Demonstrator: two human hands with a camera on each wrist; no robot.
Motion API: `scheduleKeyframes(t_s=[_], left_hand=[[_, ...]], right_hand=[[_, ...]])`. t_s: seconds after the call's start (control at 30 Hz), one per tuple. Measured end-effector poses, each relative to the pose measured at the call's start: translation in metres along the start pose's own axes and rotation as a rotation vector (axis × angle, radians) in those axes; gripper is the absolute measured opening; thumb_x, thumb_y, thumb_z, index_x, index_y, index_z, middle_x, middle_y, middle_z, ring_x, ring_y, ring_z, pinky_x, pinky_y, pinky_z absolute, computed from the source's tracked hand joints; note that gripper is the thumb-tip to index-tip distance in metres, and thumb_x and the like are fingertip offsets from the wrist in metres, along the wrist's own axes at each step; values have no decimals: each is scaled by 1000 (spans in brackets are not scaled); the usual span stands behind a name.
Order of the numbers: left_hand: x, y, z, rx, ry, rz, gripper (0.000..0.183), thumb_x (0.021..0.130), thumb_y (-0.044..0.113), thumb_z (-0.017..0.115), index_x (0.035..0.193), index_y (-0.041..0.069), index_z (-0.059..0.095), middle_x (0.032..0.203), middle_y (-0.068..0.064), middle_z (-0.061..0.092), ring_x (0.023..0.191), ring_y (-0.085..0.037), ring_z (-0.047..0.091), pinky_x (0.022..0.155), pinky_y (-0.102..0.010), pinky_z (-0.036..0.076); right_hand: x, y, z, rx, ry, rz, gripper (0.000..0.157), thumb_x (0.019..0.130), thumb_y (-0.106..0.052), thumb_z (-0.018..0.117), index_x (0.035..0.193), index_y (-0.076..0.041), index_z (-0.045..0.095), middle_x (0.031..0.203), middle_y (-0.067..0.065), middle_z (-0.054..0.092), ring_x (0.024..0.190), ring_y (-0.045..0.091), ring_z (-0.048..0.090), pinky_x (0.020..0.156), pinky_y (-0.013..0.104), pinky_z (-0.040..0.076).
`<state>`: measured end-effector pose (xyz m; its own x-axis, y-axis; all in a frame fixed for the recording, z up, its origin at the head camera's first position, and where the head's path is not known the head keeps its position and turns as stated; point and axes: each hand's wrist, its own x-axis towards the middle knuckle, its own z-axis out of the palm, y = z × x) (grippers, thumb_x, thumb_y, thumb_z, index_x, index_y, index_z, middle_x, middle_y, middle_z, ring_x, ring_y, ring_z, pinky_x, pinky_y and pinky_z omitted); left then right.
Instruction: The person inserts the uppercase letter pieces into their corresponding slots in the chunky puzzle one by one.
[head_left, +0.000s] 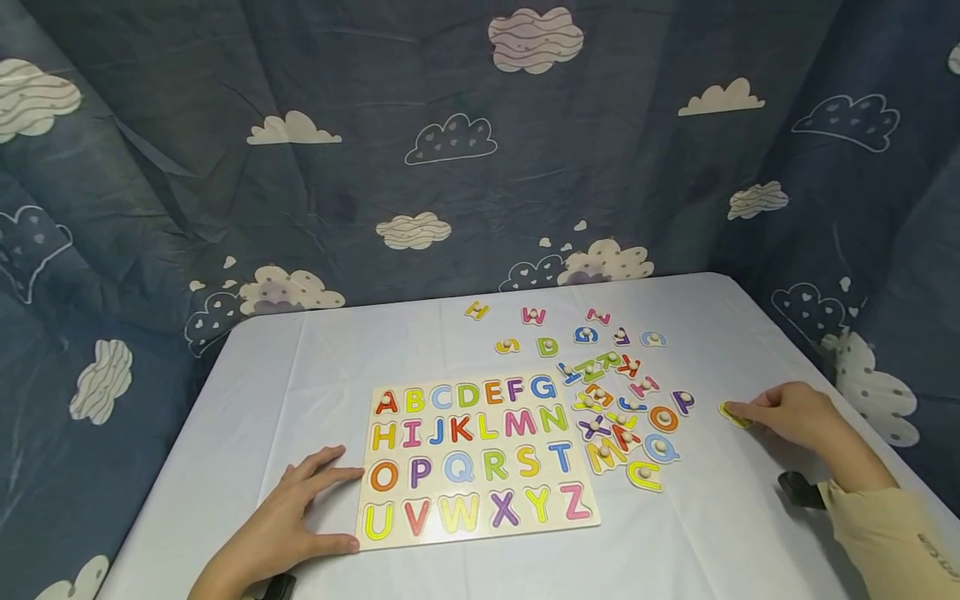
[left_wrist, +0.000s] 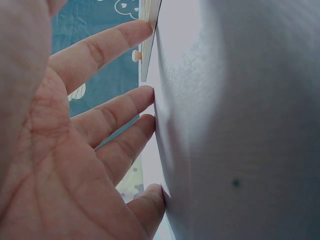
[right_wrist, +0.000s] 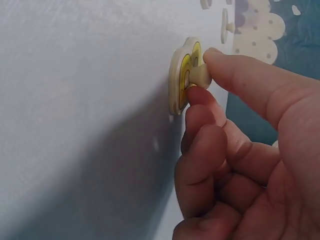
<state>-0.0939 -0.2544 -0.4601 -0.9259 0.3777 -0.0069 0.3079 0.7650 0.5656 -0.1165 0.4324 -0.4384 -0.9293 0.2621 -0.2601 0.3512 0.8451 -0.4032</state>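
Observation:
A wooden alphabet board (head_left: 399, 521) lies on the table with coloured letters in rows. The red A piece (head_left: 386, 404) with its knob sits at the board's top left. My left hand (head_left: 288, 517) rests at the board's left side, fingers spread; in the left wrist view a fingertip touches the board's edge (left_wrist: 152, 30). Far to the right of the board, my right hand (head_left: 795, 417) pinches the knob of a yellow letter piece (head_left: 737, 415). In the right wrist view this letter piece (right_wrist: 181, 75), two-lobed like a B, stands on edge in that view, close to the tablecloth.
Several loose knobbed letter pieces lie right of and behind the board, among them an orange O (head_left: 663, 418), a blue Q (head_left: 661, 448), a purple P (head_left: 683, 402) and a green D (head_left: 547, 347). A dark cloud-patterned curtain (head_left: 360, 192) surrounds the white tablecloth (head_left: 300, 375).

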Motion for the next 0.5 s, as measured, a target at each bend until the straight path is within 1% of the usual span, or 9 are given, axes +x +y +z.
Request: scheduleKeyframes(t_s=[0.13,0.27,0.37,0.5], left_hand=[[0,1,0,2,-6,-10,84,62,60,98,136,31,72,160,-15,53,150,-49,47,121,-85,20],[0,1,-1,-4,-12,-17,84,62,60,98,136,31,72,161,-16,53,150,-50,46,121,-85,19],[0,1,-1,-12,-11,-14,83,62,59,99,136,31,72,161,-16,53,150,-50,46,121,-85,19],[0,0,0,-22,-5,0,82,63,58,99,135,31,73,160,-16,53,150,-50,46,121,-85,19]], right_hand=[[1,-1,-1,16,30,-19,50,97,-43,75,98,7,75,81,12,66,81,29,58,62,31,43],[3,-4,-1,26,77,-81,41,96,-31,77,103,9,73,84,14,70,80,28,59,63,30,46],[5,-6,2,42,81,-128,37,95,-24,78,106,10,73,85,13,70,78,25,59,62,31,47],[4,-4,6,64,67,-129,39,95,-24,79,110,11,71,85,12,69,77,24,60,60,30,50]])
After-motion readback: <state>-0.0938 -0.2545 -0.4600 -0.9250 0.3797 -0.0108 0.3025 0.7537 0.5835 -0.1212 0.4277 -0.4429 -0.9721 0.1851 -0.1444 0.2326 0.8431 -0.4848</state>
